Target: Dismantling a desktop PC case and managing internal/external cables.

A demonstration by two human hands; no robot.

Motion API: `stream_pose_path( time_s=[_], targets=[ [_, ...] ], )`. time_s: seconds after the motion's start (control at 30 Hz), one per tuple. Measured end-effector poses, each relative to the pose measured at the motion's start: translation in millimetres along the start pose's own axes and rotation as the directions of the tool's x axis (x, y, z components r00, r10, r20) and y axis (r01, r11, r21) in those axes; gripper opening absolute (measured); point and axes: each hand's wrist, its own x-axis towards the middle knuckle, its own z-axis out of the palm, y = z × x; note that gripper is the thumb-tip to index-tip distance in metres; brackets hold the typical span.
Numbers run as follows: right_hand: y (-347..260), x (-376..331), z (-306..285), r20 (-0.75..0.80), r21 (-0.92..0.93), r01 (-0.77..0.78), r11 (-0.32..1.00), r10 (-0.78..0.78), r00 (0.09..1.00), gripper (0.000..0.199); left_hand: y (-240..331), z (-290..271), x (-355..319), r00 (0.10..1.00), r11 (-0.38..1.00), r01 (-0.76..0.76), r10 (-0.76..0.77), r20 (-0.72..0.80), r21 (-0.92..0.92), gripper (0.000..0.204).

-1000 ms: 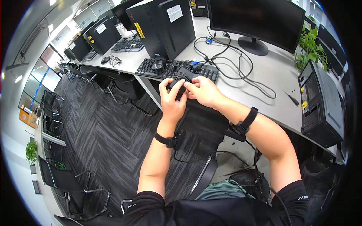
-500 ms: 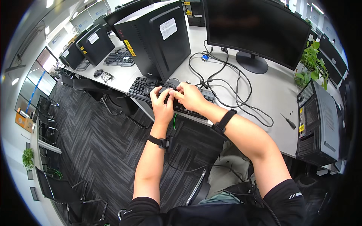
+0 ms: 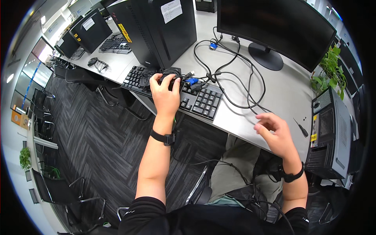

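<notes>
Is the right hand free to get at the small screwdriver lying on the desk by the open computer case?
Probably yes. The right hand hovers open and empty over the desk edge, and the screwdriver lies just to its right with only bare desk between them. The cables sit farther left, out of the way.

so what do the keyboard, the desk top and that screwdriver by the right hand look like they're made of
Keyboard: matte black plastic, judging by its dull, moulded keys. Desk top: smooth pale grey surface with a soft sheen, probably laminate, though painted metal is possible. Screwdriver: dark handle, likely plastic or rubber; the thin shaft is too small to tell, presumably metal.
</notes>
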Motion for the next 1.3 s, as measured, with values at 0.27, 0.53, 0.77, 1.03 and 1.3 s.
stream_pose_path(
  time_s=[0.27, 0.53, 0.77, 1.03, 1.3],
  targets=[
    [62.4, -19.5, -13.6, -0.259, -0.589, 0.193, 0.785, -0.409, 0.875, 0.034, 0.9, -23.6, -2.3, 0.973, 0.987, 0.118, -0.137, 0.187, 0.108, 0.052],
    [98.0, -25.6, -20.3, -0.223, -0.627, 0.192, 0.755, -0.41, 0.885, 0.024, 18.8, -27.3, 0.9, 0.984, 0.953, -0.172, 0.158, 0.077, 0.249, 0.047],
    [115.3, -37.2, -27.1, -0.35, -0.558, 0.096, 0.824, -0.339, 0.873, 0.015, 57.4, 8.3, 31.1, 0.63, 0.896, -0.388, 0.088, 0.771, 0.215, 0.036],
    [136.9, -46.0, -31.9, -0.72, 0.22, 0.143, 0.965, 0.062, 0.691, 0.027, 87.2, 28.8, 44.0, 0.513, 0.832, -0.398, -0.149, 0.846, 0.387, 0.042],
    [139.7, -55.5, -38.4, -0.708, 0.452, 0.249, 0.857, 0.174, 0.685, 0.024, 107.4, 41.6, 48.4, 0.558, 0.881, -0.322, -0.118, 0.821, 0.346, 0.031]
  ],
)
